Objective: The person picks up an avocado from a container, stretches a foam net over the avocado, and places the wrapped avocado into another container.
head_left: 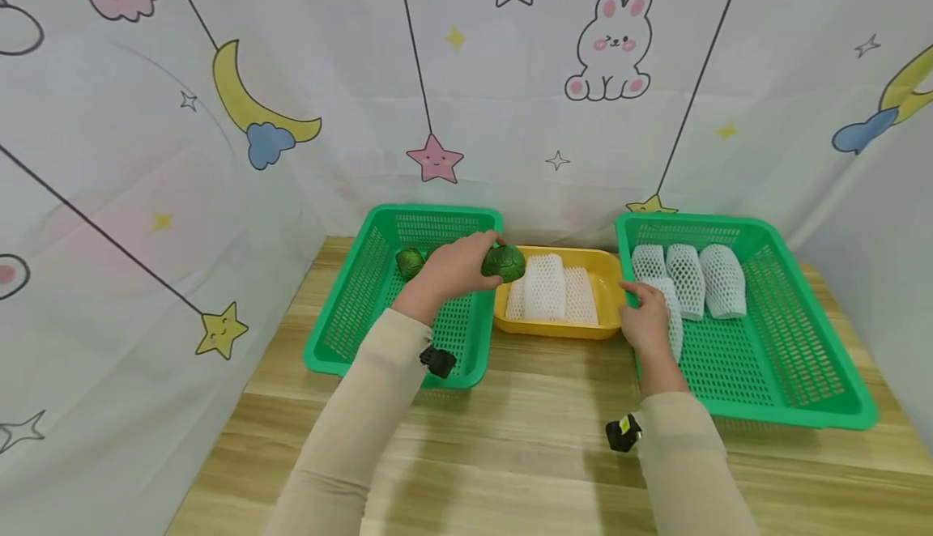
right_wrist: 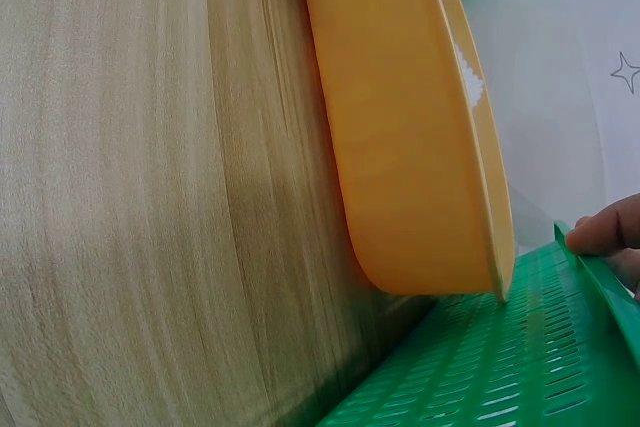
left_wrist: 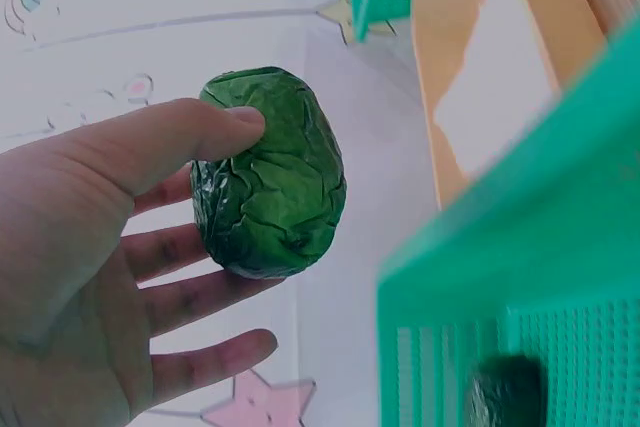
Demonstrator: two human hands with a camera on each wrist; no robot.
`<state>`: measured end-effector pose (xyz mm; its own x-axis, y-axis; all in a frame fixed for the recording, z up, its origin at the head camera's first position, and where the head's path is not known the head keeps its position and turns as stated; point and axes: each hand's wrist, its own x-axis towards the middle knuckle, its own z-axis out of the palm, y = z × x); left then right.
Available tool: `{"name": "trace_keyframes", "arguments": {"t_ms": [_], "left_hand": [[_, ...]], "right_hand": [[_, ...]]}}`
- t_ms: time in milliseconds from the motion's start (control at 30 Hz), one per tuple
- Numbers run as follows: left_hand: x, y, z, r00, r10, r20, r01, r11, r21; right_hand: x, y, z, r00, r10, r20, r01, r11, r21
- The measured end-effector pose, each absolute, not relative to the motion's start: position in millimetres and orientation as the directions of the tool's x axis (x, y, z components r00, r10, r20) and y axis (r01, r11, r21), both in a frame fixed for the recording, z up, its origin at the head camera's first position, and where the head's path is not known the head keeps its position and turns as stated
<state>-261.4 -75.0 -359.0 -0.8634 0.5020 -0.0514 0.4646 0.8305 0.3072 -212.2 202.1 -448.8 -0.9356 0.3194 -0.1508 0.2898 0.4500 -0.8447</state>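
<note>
My left hand [head_left: 457, 267] holds a dark green oval lump [head_left: 504, 264] with a shiny, wrinkled, foil-like surface. In the left wrist view, the thumb presses on this lump [left_wrist: 275, 172] from the front and the fingers lie behind it. The lump is above the gap between the left green basket [head_left: 477, 358] and the yellow tray [head_left: 554, 328]. At the right green basket [head_left: 787, 414], my right hand [head_left: 647, 317] pinches the left rim. Only the fingertips [right_wrist: 600, 232] show on that rim in the right wrist view.
Several white foam net sleeves [head_left: 724, 281] lie in the right basket, some partly behind the right hand. More foam sleeves [head_left: 545, 287] lie in the yellow tray. Another green lump [head_left: 410, 262] rests in the left basket. Behind everything hangs a patterned white cloth [head_left: 510, 91].
</note>
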Motion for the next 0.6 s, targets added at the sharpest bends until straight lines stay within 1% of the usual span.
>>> {"name": "trace_keyframes", "arguments": {"t_ms": [133,367,600], "left_hand": [[-255.0,-59.8,-359.1,-0.849,0.528,-0.032,0.501,0.821,0.274],[-242.8,-38.5,-362.3,-0.826,0.562,-0.046,0.525,0.796,0.302],[-232.4,-22.4,-375.1,-0.804,0.593,-0.040,0.551,0.768,0.327]], "right_hand": [[-212.2,202.3,-448.7,-0.933,0.321,-0.164,0.299,0.436,-0.849],[-213.8,203.8,-450.2,-0.925,0.332,-0.182,0.318,0.418,-0.851],[-213.7,203.3,-451.5,-0.923,0.335,-0.187,0.321,0.407,-0.855]]}}
